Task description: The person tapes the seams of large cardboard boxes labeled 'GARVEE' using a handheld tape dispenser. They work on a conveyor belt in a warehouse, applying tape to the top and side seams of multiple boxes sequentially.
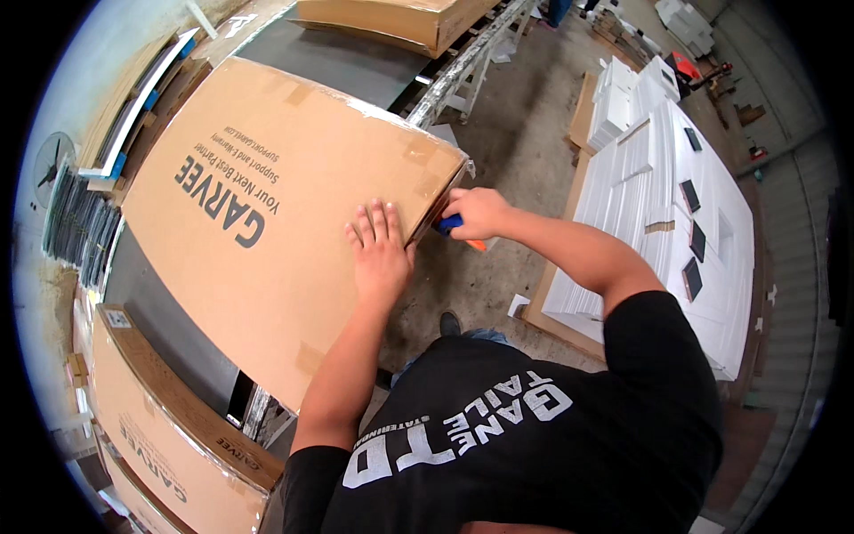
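A large, flat brown cardboard box (311,169) with dark print lies on the conveyor in front of me. Spread flat on its top near the right end is my left hand (382,254), fingers apart. Just past that right end, my right hand (480,215) grips a blue and orange hand tool (448,224) close against the box's side. Most of the tool is hidden by the fingers and the box edge, so its exact kind does not show. Pieces of clear tape are stuck over the box's edges and corners.
Dark conveyor belt (342,67) shows beyond the box, with another carton (382,22) farther along. More brown cartons (178,427) stand at lower left. White panels (654,231) are stacked on the right. A wall fan (55,165) and stacked sheets (76,218) are at far left.
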`<state>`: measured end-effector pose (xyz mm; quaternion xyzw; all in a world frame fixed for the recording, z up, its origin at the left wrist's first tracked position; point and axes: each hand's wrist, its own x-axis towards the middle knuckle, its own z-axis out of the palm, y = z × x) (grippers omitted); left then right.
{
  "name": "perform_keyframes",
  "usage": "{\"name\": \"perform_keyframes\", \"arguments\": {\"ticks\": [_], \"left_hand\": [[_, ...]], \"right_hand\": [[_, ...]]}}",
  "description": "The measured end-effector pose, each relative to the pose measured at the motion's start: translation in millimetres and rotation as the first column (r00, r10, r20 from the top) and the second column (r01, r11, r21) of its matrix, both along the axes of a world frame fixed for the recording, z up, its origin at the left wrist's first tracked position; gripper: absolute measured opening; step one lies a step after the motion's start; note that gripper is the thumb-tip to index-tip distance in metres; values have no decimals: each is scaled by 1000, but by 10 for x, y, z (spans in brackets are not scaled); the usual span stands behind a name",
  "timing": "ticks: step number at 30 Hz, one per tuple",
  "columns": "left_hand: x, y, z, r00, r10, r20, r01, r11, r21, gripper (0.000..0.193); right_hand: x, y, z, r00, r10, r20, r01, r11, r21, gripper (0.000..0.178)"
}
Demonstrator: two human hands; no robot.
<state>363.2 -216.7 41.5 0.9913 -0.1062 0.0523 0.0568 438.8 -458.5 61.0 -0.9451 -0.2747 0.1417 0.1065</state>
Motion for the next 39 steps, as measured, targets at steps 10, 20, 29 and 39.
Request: {"name": "perform_keyframes", "arguments": {"ticks": [10,20,29,39], "left_hand": [[-768,832,149,986,-52,-160,57,998,25,106],[-2209,2105,165,969,202,-139,-216,972,-93,116],[-2244,2112,20,972,232,38,-209,927,-311,120],[-2290,2213,20,987,161,1,-155,951,-269,110]], "right_hand": [[-897,307,-684,957,-220,-191,221,975,-14,51],[-2073,1563,1140,998,42,-37,-32,975,220,45],[-2143,2823,1249,991,24,132,-48,982,183,39],[-2634,2479,172,1000,9,24,-12,991,130,41]]}}
